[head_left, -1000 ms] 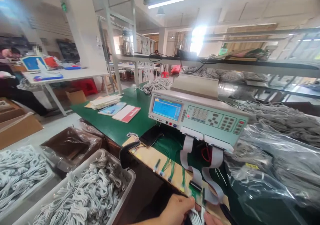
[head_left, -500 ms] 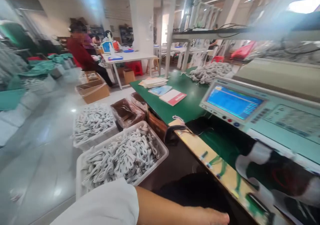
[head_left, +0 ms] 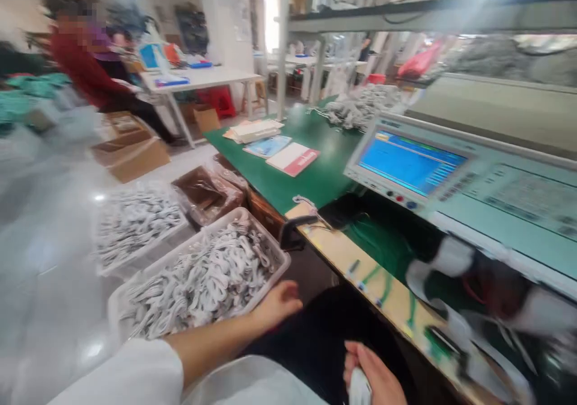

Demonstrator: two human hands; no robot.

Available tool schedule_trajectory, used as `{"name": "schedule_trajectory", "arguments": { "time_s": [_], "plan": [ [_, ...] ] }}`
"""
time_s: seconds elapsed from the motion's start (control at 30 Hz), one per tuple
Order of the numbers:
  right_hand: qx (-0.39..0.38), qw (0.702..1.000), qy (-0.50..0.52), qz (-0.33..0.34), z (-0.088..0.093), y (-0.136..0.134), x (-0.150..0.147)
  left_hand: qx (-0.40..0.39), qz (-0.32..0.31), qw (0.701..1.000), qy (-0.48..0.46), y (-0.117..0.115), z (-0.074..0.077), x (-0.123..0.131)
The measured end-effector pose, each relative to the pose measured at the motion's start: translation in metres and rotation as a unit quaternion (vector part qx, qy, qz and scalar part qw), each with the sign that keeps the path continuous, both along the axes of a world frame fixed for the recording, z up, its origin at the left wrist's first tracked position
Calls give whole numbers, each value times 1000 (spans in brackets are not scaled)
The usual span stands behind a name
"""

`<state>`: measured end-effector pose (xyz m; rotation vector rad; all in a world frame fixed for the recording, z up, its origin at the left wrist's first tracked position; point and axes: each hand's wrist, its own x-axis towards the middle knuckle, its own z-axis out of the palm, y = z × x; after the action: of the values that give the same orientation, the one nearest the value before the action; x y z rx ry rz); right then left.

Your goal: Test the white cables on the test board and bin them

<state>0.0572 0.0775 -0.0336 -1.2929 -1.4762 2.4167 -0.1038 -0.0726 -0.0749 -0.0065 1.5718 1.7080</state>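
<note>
The person's right hand point(head_left: 375, 372) is closing its fingers around a white cable bundle point(head_left: 359, 387) low in the view — the grip is looking firm, though the frame edge is cutting off the lower end. The left hand point(head_left: 277, 304) is hanging just beside the near tub point(head_left: 283, 265), its fingers loosely bent and partly apart, with nothing showing in them; whether it is touching the rim, one cannot tell. Coiled pale cables point(head_left: 211, 276) are filling that tub, and a second tub point(head_left: 169, 246) is standing behind it. To the right, a wooden board point(head_left: 329, 246) is lying along the edge of the green table point(head_left: 322, 182), carrying green wires point(head_left: 386, 282). Beyond it, a tester point(head_left: 509, 207) is showing a lit blue screen point(head_left: 408, 163) — and a seated co-worker point(head_left: 81, 68) is leaning back in the distance.
</note>
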Motion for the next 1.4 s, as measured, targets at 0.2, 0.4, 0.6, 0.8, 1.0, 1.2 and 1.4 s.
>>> {"name": "schedule_trajectory", "arguments": {
  "time_s": [0.2, 0.4, 0.6, 0.8, 1.0, 1.2, 1.4],
  "plan": [
    [145, 980, 64, -119, 15, 5, 22, 164, -272, 939, -132, 64, 33, 110],
    [452, 892, -17, -17, 11, 18, 84, 134, -273, 935, -184, 90, 52, 125],
    [542, 837, -59, -39, 23, 22, 99, 149, -276, 950, 2, 102, 42, 147],
    [475, 871, 12, -124, 20, 19, 96, 119, -270, 955, -5, 105, 50, 148],
    [199, 950, 87, -225, 5, 25, 90, 137, -293, 912, 251, 101, 66, 148],
    [128, 961, 101, -224, 30, 38, 88, 241, -467, 816, 240, 95, 86, 126],
    [247, 951, 50, -179, 40, 47, 83, 242, -476, 837, 118, 114, 82, 110]
  ]
}}
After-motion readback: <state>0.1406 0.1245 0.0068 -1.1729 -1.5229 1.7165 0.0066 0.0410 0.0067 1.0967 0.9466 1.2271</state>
